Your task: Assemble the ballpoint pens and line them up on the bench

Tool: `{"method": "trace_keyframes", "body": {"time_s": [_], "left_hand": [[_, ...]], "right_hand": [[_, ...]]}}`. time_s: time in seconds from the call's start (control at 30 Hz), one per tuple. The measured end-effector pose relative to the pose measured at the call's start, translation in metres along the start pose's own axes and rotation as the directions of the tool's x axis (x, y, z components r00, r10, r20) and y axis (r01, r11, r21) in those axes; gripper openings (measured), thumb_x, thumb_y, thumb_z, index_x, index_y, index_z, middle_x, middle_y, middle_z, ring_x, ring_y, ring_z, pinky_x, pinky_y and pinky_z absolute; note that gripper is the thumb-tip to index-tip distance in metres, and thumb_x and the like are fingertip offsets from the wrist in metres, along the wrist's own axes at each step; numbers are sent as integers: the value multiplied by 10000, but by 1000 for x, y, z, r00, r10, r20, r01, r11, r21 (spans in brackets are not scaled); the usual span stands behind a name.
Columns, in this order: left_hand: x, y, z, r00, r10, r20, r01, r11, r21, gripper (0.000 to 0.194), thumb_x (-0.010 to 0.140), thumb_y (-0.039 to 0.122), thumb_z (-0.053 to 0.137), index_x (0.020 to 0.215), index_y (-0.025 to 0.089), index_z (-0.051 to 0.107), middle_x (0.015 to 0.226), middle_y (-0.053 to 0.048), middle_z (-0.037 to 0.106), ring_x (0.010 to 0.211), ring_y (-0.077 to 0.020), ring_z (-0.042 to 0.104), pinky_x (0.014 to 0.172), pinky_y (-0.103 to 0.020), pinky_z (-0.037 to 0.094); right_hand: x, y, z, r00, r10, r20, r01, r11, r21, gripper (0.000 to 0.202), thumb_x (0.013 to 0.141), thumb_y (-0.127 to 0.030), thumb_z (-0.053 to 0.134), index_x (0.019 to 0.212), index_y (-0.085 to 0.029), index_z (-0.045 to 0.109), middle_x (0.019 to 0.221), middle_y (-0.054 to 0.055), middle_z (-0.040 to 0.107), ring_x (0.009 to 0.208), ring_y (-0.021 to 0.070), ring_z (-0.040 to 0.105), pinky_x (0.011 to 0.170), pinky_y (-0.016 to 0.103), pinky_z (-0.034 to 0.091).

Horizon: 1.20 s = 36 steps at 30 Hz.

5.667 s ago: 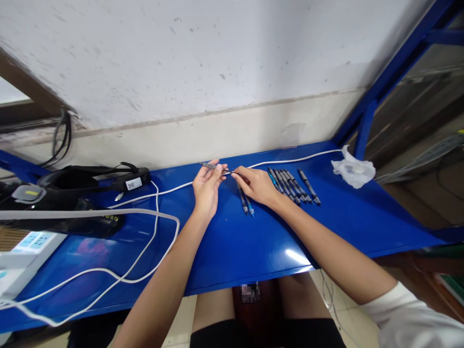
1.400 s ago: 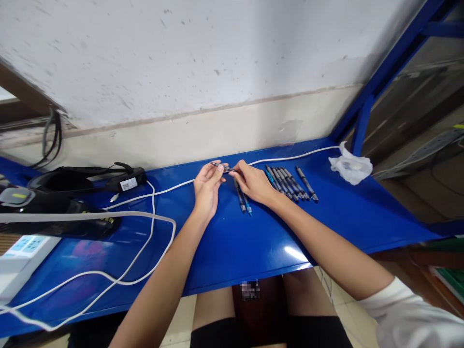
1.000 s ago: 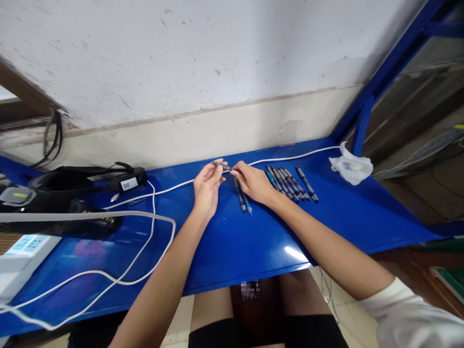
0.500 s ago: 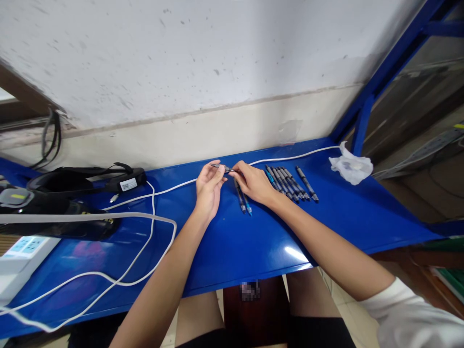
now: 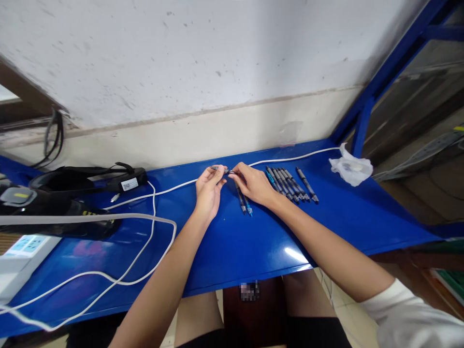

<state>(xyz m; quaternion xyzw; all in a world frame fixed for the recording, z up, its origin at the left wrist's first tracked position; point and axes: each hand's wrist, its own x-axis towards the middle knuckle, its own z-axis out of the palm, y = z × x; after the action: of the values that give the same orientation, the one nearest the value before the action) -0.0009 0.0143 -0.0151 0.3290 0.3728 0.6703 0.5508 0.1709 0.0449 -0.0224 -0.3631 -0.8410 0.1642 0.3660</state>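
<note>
A dark pen (image 5: 226,171) is held level above the blue table, between my two hands. My left hand (image 5: 210,186) is closed on its barrel, thumb on top. The fingertips of my right hand (image 5: 252,182) pinch the pen's right end; what exactly they grip there is partly hidden. Two pens, a dark one (image 5: 240,200) and one with a blue end (image 5: 248,206), lie on the table below my right hand, their upper parts covered by it. To the right of that hand, several grey and dark pens (image 5: 286,183) lie side by side, with one pen (image 5: 307,185) slightly apart.
The blue table (image 5: 232,246) runs along a wall. White cables (image 5: 154,232) loop over its left side, near a black strap device (image 5: 126,182), a black bottle-like object (image 5: 72,220) and a white power strip (image 5: 27,256). Crumpled white plastic (image 5: 351,166) lies at right.
The pen has shifted slightly within my fingers. Both hands stay in nearly the same place, and the pens on the table have not moved.
</note>
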Motion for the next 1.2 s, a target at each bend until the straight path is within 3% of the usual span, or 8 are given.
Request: {"method": "trace_keyframes", "body": {"time_s": [0.07, 0.33, 0.43, 0.6, 0.77, 1.0, 1.13, 1.2], "left_hand": [[1, 1, -2, 1000, -1, 13, 0, 1000, 20, 228, 814, 327, 918, 949, 214, 773, 1138, -68, 776, 1029, -180, 704, 829, -283, 496], [1, 3, -1, 994, 11, 112, -13, 1000, 19, 338, 846, 317, 886, 1157, 246, 775, 1365, -105, 749, 1200, -244, 704, 922, -338, 525], [0, 1, 0, 996, -2, 85, 2, 1000, -4, 339, 857, 348, 885, 1154, 246, 756, 1313, -98, 763, 1160, -230, 713, 914, -334, 529], [1, 0, -1, 1000, -27, 4, 27, 1000, -9, 246, 838, 375, 905, 927, 223, 732, 1094, -44, 771, 1024, -174, 711, 823, -272, 503], [2, 2, -2, 999, 16, 32, -17, 999, 44, 221, 841, 341, 901, 1004, 240, 792, 1195, -58, 764, 1076, -188, 694, 828, -281, 495], [4, 1, -4, 995, 55, 86, -59, 997, 41, 214, 873, 338, 873, 1049, 233, 808, 1179, -57, 763, 1010, -164, 687, 845, -270, 501], [4, 1, -5, 993, 64, 98, -68, 997, 37, 215, 881, 350, 867, 1045, 227, 803, 1160, -53, 760, 936, -146, 680, 840, -269, 511], [4, 1, -4, 996, 54, 76, -57, 998, 35, 217, 883, 354, 865, 1049, 231, 798, 1176, -57, 762, 945, -149, 686, 836, -270, 512]], "right_hand": [[0, 0, 0, 1000, -2, 0, 2, 1000, -7, 266, 1151, -454, 442, 1085, -236, 579, 993, 51, 716, 803, 195, 629, 734, 298, 406], [0, 3, 3, 1000, 1, 19, 0, 999, -53, 297, 1169, -414, 362, 1089, -232, 583, 950, 47, 710, 762, 194, 609, 710, 301, 379], [0, 3, 3, 1000, 0, 17, 0, 1000, -29, 276, 1165, -411, 383, 1112, -229, 584, 972, 51, 714, 775, 194, 622, 720, 299, 390], [0, 2, 2, 1000, 2, 1, -2, 1000, -2, 284, 1155, -450, 420, 1116, -228, 592, 976, 52, 714, 796, 195, 627, 744, 299, 412], [1, 2, 1, 1000, 6, 24, -7, 999, 31, 323, 1163, -445, 378, 1099, -229, 609, 912, 37, 695, 760, 189, 610, 735, 296, 405], [5, -1, -1, 999, 24, 45, -37, 952, 305, 370, 1139, -481, 419, 1007, -205, 628, 854, 14, 661, 742, 170, 592, 732, 286, 413], [8, -4, -2, 993, 68, 98, -107, 868, 485, 428, 1102, -551, 491, 930, -196, 657, 769, -11, 614, 683, 144, 538, 658, 273, 386], [9, -6, 0, 985, 137, 106, -173, 778, 604, 424, 1047, -599, 587, 912, -203, 661, 695, -33, 591, 601, 124, 481, 583, 264, 346]]}}
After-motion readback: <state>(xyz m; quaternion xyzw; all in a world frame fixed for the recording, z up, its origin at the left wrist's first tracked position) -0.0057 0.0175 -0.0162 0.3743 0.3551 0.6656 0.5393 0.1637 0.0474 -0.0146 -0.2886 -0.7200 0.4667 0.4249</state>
